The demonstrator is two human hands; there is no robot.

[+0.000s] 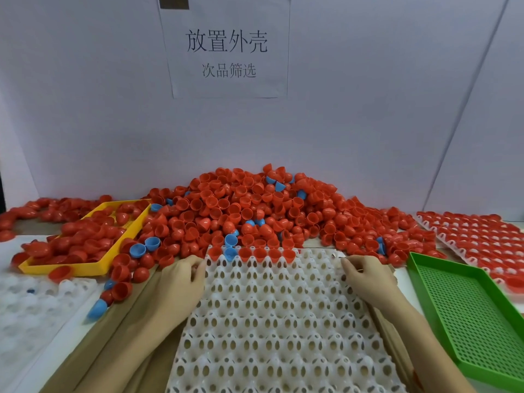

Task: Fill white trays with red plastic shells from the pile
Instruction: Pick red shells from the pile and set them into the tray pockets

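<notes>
A white tray with rows of cup holes lies in front of me. Its far row holds several red shells and one blue shell. Behind it rises a big pile of red shells with a few blue ones mixed in. My left hand grips the tray's left edge near the far corner. My right hand grips the tray's right edge, fingers curled over it. Neither hand holds a shell.
A yellow tray with red shells sits at the left, and a green perforated tray at the right. A filled white tray lies at the far right. Another white tray is at the near left. Loose shells lie beside my left hand.
</notes>
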